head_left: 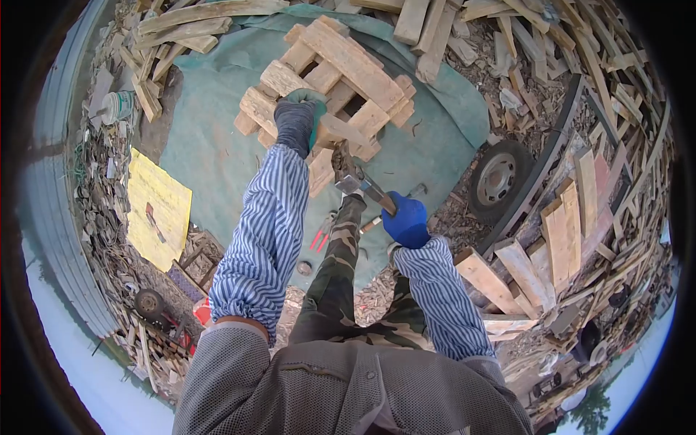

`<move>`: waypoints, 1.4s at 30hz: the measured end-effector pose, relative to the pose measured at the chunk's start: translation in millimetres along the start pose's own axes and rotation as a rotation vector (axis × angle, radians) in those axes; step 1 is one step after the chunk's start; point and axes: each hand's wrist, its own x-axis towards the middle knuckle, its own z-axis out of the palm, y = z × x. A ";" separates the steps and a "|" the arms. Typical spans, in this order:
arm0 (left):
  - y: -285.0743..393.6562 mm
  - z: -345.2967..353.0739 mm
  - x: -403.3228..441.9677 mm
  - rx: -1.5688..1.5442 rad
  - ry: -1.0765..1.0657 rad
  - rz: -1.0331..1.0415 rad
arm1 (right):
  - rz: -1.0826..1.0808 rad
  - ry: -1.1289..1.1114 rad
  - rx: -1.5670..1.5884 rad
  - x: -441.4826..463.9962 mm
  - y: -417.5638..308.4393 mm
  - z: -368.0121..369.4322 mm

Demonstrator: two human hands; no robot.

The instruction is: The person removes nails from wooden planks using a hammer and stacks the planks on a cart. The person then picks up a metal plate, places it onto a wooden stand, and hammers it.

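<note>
A small pallet-like stack of crossed wooden boards [355,61] lies on the green sheet in front of me. My left hand [299,116], in a green glove with a dark grey cuff, closes around a wooden board [341,132] at the near side of the stack. My right hand [406,221] wears a blue glove and grips a hammer [378,194]. Its metal head points left, close to my boot and below the stack. The left fingertips are partly hidden behind the glove's back.
Red-handled pliers [320,235] lie on the green sheet [210,94] left of my leg. A tire [500,181] rests at the right, beside leaning planks [562,232]. Yellow sheeting [158,210] and a white bucket [116,107] are at the left. Scrap timber surrounds the area.
</note>
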 end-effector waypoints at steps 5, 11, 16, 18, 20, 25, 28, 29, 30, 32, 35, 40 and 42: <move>-32.5 -92.1 63.7 -0.031 -0.217 -0.017 | -0.113 0.079 0.107 75.5 18.9 86.0; 24.6 -74.3 23.4 -0.157 -0.167 -0.212 | -0.068 0.019 0.278 65.4 6.8 120.6; 7.5 -90.6 46.2 -0.031 -0.220 -0.112 | 0.067 -0.046 0.473 4.8 -21.9 78.2; 5.4 -83.8 52.9 0.018 -0.277 -0.080 | 0.087 -0.020 0.362 -3.3 -18.6 109.2; -28.6 -109.2 90.6 0.204 -0.399 -0.010 | 0.317 -0.046 0.378 4.2 -25.2 133.0; -23.6 -148.8 100.2 0.529 -0.429 -0.021 | 0.377 0.005 0.616 -6.3 -66.3 52.8; 34.8 -110.5 15.7 0.921 -0.242 0.227 | 0.419 0.111 0.682 -28.2 -56.0 34.7; 71.7 -75.8 -39.3 1.208 -0.167 0.290 | 0.439 0.161 0.648 -37.9 -48.1 32.1; 67.1 -80.2 -51.5 1.313 -0.121 0.452 | 0.456 0.209 0.614 -48.6 -40.0 26.5; 82.3 -71.1 -90.0 1.285 -0.160 0.558 | 0.508 0.232 0.653 -86.9 -13.8 7.9; 80.4 -68.6 -103.0 0.806 -0.346 0.342 | 0.604 0.367 0.694 -163.9 41.0 17.1; 79.9 58.9 -200.9 0.583 -0.821 0.147 | 1.003 0.509 0.749 -320.7 121.4 31.6; 48.9 111.2 -229.9 0.569 -0.939 0.176 | 1.187 0.625 0.914 -385.8 127.2 27.4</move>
